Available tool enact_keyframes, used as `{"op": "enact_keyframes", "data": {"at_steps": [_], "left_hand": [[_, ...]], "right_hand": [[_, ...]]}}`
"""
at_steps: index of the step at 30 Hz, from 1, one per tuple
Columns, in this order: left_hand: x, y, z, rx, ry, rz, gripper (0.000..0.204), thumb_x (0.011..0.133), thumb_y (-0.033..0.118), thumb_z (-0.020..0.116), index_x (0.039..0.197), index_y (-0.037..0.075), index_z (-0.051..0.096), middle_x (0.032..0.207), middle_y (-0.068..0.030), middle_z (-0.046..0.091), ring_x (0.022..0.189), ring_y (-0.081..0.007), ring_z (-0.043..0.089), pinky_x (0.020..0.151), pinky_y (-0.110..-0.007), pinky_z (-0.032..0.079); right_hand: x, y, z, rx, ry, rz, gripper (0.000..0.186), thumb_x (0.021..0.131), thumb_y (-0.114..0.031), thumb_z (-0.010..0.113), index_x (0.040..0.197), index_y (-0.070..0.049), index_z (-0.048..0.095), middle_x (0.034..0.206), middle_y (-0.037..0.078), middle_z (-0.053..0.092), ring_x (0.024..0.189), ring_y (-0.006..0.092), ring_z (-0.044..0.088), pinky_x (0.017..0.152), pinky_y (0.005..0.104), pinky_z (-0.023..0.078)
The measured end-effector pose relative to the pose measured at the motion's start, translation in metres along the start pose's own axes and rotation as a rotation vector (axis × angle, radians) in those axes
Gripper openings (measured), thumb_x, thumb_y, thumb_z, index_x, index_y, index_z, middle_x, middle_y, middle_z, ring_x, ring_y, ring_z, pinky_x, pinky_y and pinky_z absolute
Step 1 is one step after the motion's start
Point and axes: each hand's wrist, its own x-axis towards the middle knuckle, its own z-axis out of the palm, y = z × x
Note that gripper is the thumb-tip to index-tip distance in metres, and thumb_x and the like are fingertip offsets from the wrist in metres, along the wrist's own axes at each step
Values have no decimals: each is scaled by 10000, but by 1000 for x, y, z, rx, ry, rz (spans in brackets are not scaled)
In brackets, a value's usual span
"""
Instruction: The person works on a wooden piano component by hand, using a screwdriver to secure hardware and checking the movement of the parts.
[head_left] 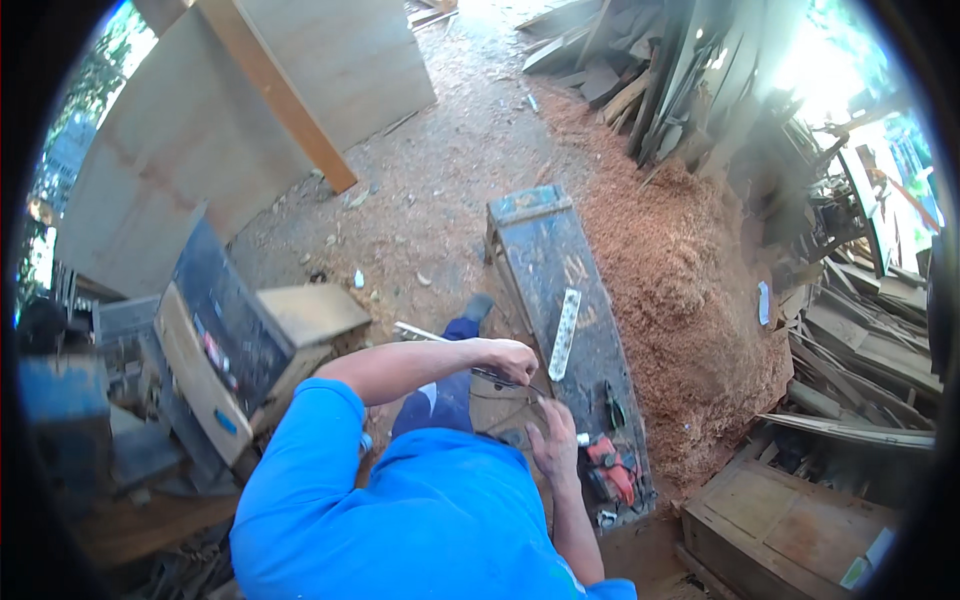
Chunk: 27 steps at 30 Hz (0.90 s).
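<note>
Sawdust (690, 300) covers the dirt floor of an open workshop, heaped reddish beside a long dark workbench (545, 260) that runs away from the person, with large plywood sheets (210, 130) leaning on the left and stacked scrap timber (660, 70) at the back and right. From the head camera, looking down over a blue shirt (400, 520), the left arm reaches forward with the elbow bent and the bare forearm stretched across the body; the left hand (510, 360) is curled into a fist, fingers closed around what looks like a thin dark tool whose kind cannot be made out, right at the near edge of the bench. The right hand (553, 440) comes up from the lower edge, palm down, fingers loosely spread and resting on a small wooden piece (500, 408) that lies just in front of the bench; whether it grips it or only presses cannot be told. A pale perforated metal strip (564, 333) lies on the benchtop just beyond the left hand, and a red power tool (612, 470) sits near the right hand. A wooden crate (790, 525) stands at lower right.
</note>
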Motion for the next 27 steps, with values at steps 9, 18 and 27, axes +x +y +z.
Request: {"op": "enact_keyframes", "data": {"at_steps": [9,18,27], "left_hand": [[238,-190,-142,621,-177,56,162,731,179,722,870,126,787,893,-94,762,817,-310,739,629,-479,592],[329,-307,-141,559,-164,135,109,749,239,689,763,164,767,807,-67,745,794,-289,732,602,-526,532],[276,-272,-198,685,-11,408,316,796,185,638,1101,111,675,1160,-117,629,1171,-312,568,1013,-469,433]], "right_hand": [[-1,29,81,186,64,1038,440,858,-267,719,1188,22,680,1047,201,732,1000,290,706,909,390,544],[22,14,156,337,-290,1136,480,958,-339,660,1381,-126,583,1207,182,675,1075,345,664,900,447,558],[141,-54,101,374,174,1211,431,907,-319,697,1218,-20,683,1153,164,717,1055,263,698,938,379,541]]}}
